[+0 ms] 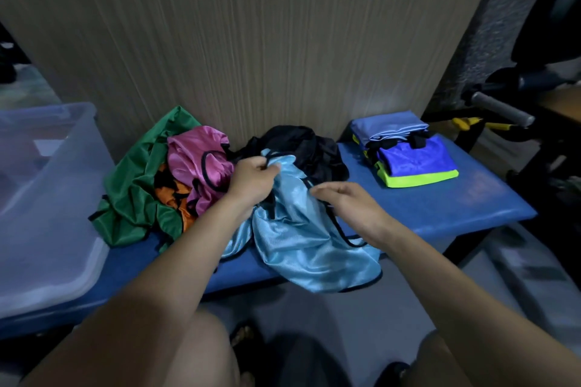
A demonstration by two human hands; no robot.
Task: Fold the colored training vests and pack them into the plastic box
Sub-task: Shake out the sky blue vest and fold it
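- A light blue vest (pixel 301 229) lay crumpled on the front part of the blue counter (pixel 440 201), its lower edge hanging over the front rim.
- The left hand (pixel 251 181) pinched the top of that vest, fingers curled round a fold of cloth.
- The right hand (pixel 342 201) was just beside the vest's right edge, fingers stretched out towards it; whether they touched the cloth could not be told.
- Behind the vest sat a black vest (pixel 311 148), bunched against the wooden panel (pixel 251 41).
- To the left lay a heap: a pink vest (pixel 198 157) on top, an orange vest (pixel 176 198) under it, a green vest (pixel 132 195) spread beneath both.
- A folded stack of vests (pixel 405 151) stood well apart at the counter's right end, light blue on top, darker blue and neon yellow below.
- The clear plastic box (pixel 47 198) rested at the counter's left end, beside the green vest.
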